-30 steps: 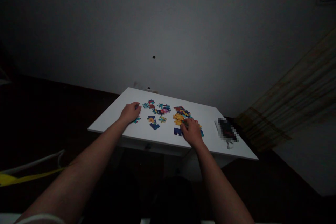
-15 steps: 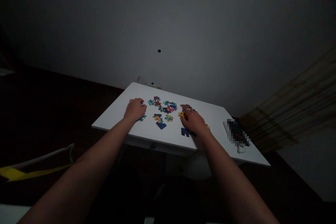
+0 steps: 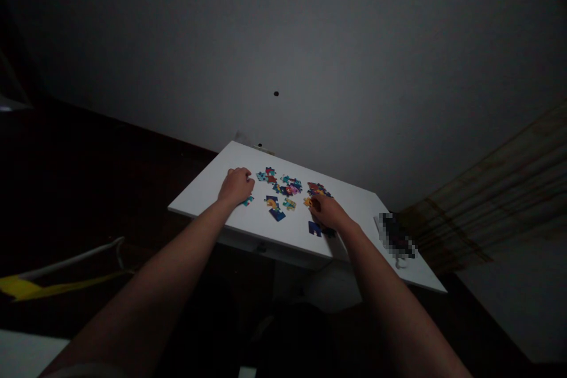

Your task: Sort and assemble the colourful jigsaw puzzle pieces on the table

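Note:
Colourful puzzle pieces (image 3: 286,187) lie scattered on a small white table (image 3: 204,195). My left hand (image 3: 235,185) rests on the table at the left of the pieces, fingers curled, with a teal piece (image 3: 248,201) at its edge. My right hand (image 3: 326,211) lies over the orange and dark cluster (image 3: 317,189) at the right, fingertips pinched on an orange piece (image 3: 307,202). A dark blue piece (image 3: 314,228) sits just below that hand. Another blue and orange piece (image 3: 273,208) lies between my hands.
A blurred dark object (image 3: 396,235) lies near the table's right edge. A grey wall (image 3: 283,41) rises behind the table. A yellow strip and a pale tube (image 3: 57,280) lie on the dark floor at the left. A woven surface (image 3: 500,195) stands at the right.
My right hand has slid up and left over the orange cluster. My left hand stays by the teal piece. The camera view has shifted slightly.

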A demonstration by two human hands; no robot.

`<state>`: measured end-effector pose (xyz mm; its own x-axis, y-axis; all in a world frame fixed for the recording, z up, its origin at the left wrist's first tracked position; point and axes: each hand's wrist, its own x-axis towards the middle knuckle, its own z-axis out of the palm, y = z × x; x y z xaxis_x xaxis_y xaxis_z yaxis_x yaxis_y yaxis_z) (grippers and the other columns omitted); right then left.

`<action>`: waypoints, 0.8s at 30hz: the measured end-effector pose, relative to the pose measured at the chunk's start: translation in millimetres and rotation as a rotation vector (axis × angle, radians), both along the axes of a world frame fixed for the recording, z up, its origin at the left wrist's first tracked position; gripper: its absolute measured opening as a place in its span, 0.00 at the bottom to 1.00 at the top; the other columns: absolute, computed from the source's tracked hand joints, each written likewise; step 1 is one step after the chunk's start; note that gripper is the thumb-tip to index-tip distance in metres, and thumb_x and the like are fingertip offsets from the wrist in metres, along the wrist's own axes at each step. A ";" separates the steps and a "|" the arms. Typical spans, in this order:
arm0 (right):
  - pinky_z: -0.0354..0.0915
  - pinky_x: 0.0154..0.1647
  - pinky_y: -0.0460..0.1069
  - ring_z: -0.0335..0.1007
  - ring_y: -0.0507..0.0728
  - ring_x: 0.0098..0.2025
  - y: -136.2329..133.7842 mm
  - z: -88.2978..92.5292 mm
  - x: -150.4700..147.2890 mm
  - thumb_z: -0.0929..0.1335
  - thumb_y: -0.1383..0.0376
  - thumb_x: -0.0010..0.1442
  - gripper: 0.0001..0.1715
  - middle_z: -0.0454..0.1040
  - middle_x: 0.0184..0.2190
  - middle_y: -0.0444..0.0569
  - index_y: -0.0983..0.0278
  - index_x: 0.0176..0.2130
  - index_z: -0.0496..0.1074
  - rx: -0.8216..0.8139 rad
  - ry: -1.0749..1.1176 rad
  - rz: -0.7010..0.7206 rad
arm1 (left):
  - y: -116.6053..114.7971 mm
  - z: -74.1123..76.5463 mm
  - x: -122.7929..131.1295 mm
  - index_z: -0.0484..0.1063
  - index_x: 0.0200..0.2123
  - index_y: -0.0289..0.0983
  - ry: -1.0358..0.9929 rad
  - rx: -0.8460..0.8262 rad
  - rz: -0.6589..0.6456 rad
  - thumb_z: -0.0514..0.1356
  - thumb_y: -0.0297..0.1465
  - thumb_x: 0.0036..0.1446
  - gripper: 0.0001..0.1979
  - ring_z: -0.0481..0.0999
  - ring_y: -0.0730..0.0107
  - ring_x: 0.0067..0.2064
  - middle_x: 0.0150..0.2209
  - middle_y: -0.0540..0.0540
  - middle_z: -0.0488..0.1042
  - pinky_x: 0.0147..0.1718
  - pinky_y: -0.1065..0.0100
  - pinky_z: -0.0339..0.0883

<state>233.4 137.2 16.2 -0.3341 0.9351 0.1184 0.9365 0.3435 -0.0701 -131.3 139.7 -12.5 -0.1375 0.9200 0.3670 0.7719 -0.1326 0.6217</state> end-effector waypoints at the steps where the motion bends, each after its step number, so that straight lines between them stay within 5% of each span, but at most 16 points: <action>1: 0.69 0.46 0.55 0.81 0.64 0.44 -2.2 0.9 -1.6 0.70 0.64 0.70 0.10 0.85 0.46 0.60 0.62 0.48 0.81 0.001 -0.034 0.005 | -0.1 -0.1 -0.1 0.82 0.53 0.36 -0.006 0.000 -0.001 0.60 0.29 0.64 0.17 0.76 0.43 0.61 0.51 0.35 0.83 0.64 0.47 0.72; 6: 0.69 0.47 0.57 0.81 0.67 0.44 -11.0 1.6 -8.0 0.67 0.66 0.70 0.16 0.84 0.48 0.67 0.67 0.52 0.81 0.036 -0.153 0.005 | -1.0 -0.4 -0.8 0.82 0.52 0.37 -0.038 0.000 0.001 0.60 0.28 0.64 0.16 0.76 0.43 0.62 0.50 0.36 0.82 0.65 0.47 0.73; 12: 0.69 0.43 0.55 0.83 0.67 0.43 -12.2 4.2 9.8 0.68 0.68 0.69 0.23 0.86 0.46 0.63 0.64 0.61 0.78 0.090 -0.050 -0.132 | -1.7 -0.9 -2.1 0.83 0.51 0.37 -0.091 0.017 -0.012 0.61 0.27 0.63 0.15 0.76 0.43 0.62 0.48 0.35 0.83 0.65 0.45 0.73; 19: 0.74 0.50 0.56 0.83 0.67 0.49 -14.8 -9.1 40.7 0.70 0.62 0.64 0.22 0.86 0.50 0.60 0.65 0.56 0.81 0.227 0.471 -0.316 | 2.0 -3.9 -2.1 0.83 0.50 0.37 -0.122 0.016 -0.001 0.62 0.27 0.63 0.14 0.76 0.43 0.62 0.47 0.35 0.83 0.63 0.45 0.74; 24: 0.79 0.50 0.57 0.85 0.67 0.49 -14.9 -18.5 31.4 0.71 0.58 0.60 0.23 0.87 0.49 0.58 0.65 0.52 0.82 0.165 0.848 -0.326 | 2.4 -3.5 -1.0 0.83 0.50 0.38 -0.130 0.014 -0.005 0.62 0.28 0.63 0.14 0.76 0.45 0.62 0.47 0.36 0.84 0.63 0.47 0.74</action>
<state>264.8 122.3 -2.3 0.2020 0.9171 0.3436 0.6466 0.1386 -0.7501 -132.3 142.1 -15.9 -0.1803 0.9157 0.3591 0.6840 -0.1456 0.7148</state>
